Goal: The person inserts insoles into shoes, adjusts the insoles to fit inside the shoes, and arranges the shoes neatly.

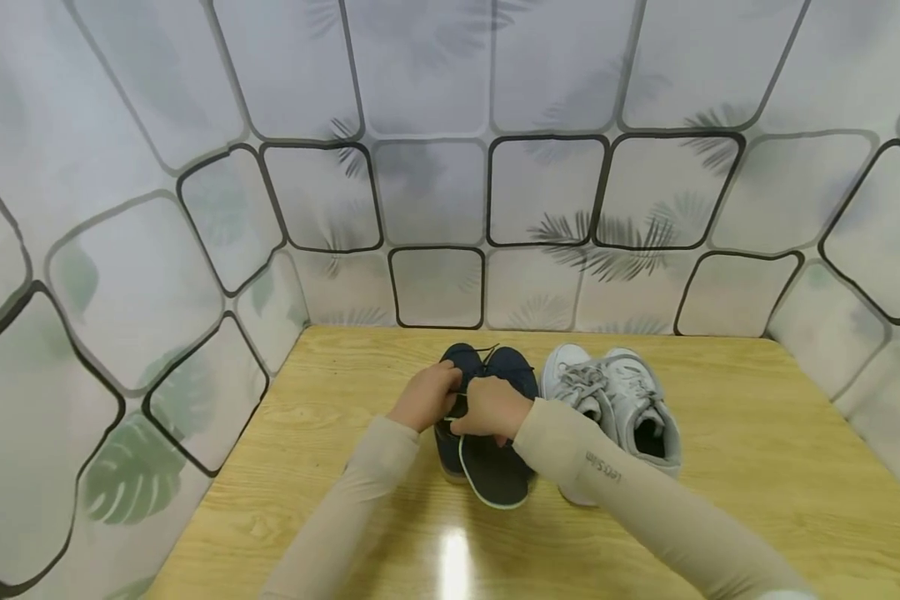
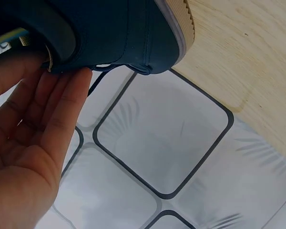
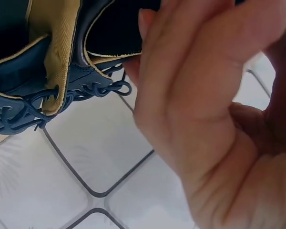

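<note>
Two navy lace-up shoes stand side by side on the table: the left shoe (image 1: 461, 357) and the right shoe (image 1: 512, 367). My left hand (image 1: 429, 393) grips the left shoe at its opening; in the left wrist view the fingers lie along the navy upper (image 2: 105, 33). A dark insole (image 1: 497, 475) with a pale edge slants over the pair, its wide end toward me. My right hand (image 1: 495, 408) holds it near the shoe opening, and the insole's far end is hidden by the hands. Blue laces (image 3: 100, 88) and tan lining (image 3: 62, 57) show in the right wrist view.
Right of the navy pair are two pale sneakers, a white one (image 1: 566, 362) and a grey-white one (image 1: 648, 396), partly behind my right sleeve (image 1: 607, 458). The wooden table (image 1: 330, 375) meets patterned walls (image 1: 435, 287) at the back and sides.
</note>
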Demonstrator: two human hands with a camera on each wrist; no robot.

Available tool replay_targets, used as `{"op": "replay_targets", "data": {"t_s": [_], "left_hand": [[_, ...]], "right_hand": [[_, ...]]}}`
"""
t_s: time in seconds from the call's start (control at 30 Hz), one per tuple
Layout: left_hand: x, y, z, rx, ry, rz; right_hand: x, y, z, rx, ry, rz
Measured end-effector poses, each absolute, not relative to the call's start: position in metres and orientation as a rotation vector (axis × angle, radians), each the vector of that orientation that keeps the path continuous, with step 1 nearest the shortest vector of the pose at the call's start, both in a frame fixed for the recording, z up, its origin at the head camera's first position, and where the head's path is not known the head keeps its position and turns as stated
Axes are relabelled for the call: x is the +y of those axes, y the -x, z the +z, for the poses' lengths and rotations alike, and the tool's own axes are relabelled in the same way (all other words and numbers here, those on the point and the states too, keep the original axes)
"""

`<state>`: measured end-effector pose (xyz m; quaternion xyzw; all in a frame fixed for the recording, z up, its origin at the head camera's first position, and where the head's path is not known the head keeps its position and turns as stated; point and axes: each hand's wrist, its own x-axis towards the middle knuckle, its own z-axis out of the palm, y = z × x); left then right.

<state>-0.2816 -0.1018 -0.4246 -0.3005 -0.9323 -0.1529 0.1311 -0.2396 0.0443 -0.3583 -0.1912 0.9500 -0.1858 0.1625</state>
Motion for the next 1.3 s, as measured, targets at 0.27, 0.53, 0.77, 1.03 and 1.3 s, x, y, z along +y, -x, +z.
{"op": "replay_targets", "data": {"t_s": [0.27,0.53,0.77,1.03,1.3], "left_hand": [[-0.103,0.282,-0.422,-2.709,0.903,-0.485],[-0.102,0.284,-0.423,-2.732,0.908,-0.495],[-0.104,0.286,-0.424,-2.718,0.898,-0.474],[-0.106,0.285,-0.425,-2.733,0.906,-0.486],[-0.106,0.286,-0.426,-2.737,0.893,-0.533]], "right_hand": [[0.026,0.254,-0.373,2.831,0.629,-0.463],[0.025,0.223,-0.378,2.962,0.705,-0.268],[0.041,0.196,-0.368,2.920,0.712,-0.248],[0.035,0.201,-0.378,2.936,0.784,-0.510],[0.027,0.211,-0.391,3.054,0.757,-0.491]]}}
